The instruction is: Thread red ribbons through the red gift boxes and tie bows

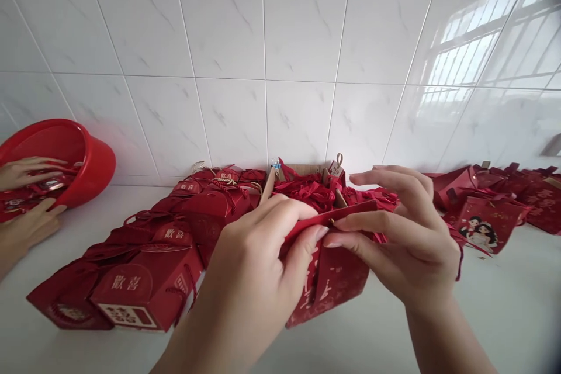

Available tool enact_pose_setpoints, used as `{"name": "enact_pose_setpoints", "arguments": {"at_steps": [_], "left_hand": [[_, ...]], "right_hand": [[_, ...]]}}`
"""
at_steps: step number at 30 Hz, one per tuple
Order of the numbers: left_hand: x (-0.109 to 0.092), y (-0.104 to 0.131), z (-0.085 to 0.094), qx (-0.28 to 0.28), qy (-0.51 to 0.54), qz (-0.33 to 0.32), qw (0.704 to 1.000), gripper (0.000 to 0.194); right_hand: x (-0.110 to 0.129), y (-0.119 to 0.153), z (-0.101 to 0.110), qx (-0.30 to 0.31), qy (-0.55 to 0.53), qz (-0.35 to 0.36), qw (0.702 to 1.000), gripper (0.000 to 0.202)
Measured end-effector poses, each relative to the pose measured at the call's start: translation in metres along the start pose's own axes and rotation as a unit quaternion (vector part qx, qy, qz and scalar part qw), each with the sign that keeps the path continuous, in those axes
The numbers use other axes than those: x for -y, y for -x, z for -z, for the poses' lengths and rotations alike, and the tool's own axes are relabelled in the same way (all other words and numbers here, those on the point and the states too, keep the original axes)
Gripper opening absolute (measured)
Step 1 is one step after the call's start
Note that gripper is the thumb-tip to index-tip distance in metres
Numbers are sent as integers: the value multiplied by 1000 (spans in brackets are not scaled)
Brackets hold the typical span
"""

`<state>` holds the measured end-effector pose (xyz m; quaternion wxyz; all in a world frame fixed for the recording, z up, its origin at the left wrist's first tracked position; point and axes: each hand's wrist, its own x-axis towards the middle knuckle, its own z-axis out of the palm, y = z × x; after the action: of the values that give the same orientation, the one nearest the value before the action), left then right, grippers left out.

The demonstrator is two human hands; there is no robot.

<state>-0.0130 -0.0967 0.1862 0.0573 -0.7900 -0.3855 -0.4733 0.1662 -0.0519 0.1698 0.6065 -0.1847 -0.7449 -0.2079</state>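
Note:
A red paper box (342, 280) with pale lettering stands in the middle, between my two hands. My left hand (272, 245) pinches its upper edge between thumb and fingers. At the same edge my right hand (394, 234) has thumb and index finger closed on a small gold-coloured piece (332, 221), its other fingers raised. Behind the box, red ribbons (307, 190) fill an open cardboard carton. Part of the box's upper side is hidden by my hands.
Several finished-looking red boxes (135, 280) stand in rows at the left. Another person's hands (33, 222) reach into a red basin (99, 163) at the far left. More red bags (484, 225) lie at the right, by the tiled wall (298, 117).

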Motion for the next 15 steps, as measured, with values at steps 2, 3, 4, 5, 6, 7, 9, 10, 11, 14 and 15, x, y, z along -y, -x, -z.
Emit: {"name": "enact_pose_setpoints", "arguments": {"at_steps": [2,3,4,5,6,7,9,10,11,14,15], "left_hand": [[0,0,-1,-3,-2,0,1000,10],[0,0,-1,-4,-2,-2,1000,10],[1,0,-2,-7,-3,-4,1000,10],[1,0,-2,-8,-3,-5,1000,10],[1,-1,-2,-9,-4,-5,1000,10],[0,-1,-2,-11,-4,-7,1000,10],[0,-1,-2,-12,-6,-5,1000,10],[-1,-1,-2,-11,-6,-3,1000,10],[-1,-1,-1,-10,-5,1,1000,10],[-2,-2,-1,-5,-1,13,1000,11],[-2,-2,-2,-6,0,14,1000,11]], "right_hand": [[1,0,-1,-9,8,1,1000,10],[1,0,-1,-13,8,0,1000,10],[1,0,-2,-17,9,-1,1000,10],[1,0,-3,-20,11,-1,1000,10],[1,0,-3,-23,13,0,1000,10],[1,0,-4,-25,17,2,1000,10],[0,1,-4,-30,25,9,999,10],[0,1,-4,-30,28,13,999,10],[0,2,-4,-29,29,16,999,11],[0,2,-3,-22,31,19,999,12],[0,2,-3,-19,33,17,999,12]]}}
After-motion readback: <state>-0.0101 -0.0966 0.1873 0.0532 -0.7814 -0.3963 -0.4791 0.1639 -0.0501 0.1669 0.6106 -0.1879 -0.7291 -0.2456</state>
